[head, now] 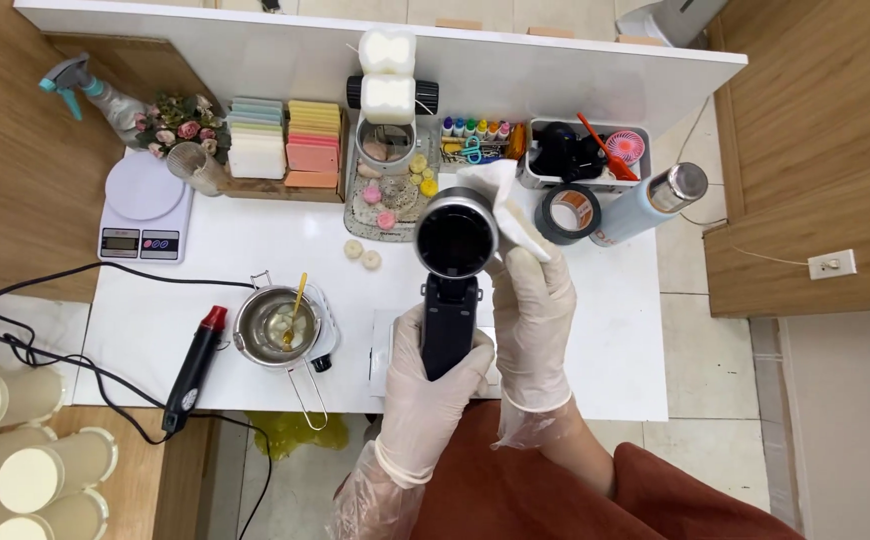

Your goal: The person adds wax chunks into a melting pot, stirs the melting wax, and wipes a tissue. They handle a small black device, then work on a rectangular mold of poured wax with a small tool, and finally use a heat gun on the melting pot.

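White table [155,330]: left hand [425,385] grips black tool [452,285]; right hand [533,310] pinches white cloth [510,205], seemingly wiping its partly hidden rim.

Gloved left hand [425,375] grips black handheld device with round silver-rimmed head [453,270]; gloved right hand [533,315] presses white cloth, possibly tissue [510,205], against it, above white table [255,235].

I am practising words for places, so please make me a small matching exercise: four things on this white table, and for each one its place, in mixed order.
Things:
1. black dryer-like tool
2. kitchen scale
3. metal pot
4. roll of tape

Places:
a. at the table's left end, by the dried flowers
b. held in the gloved left hand
c. next to the pale blue bottle
d. right of the black heat gun

Pairs: 1-b, 2-a, 3-d, 4-c
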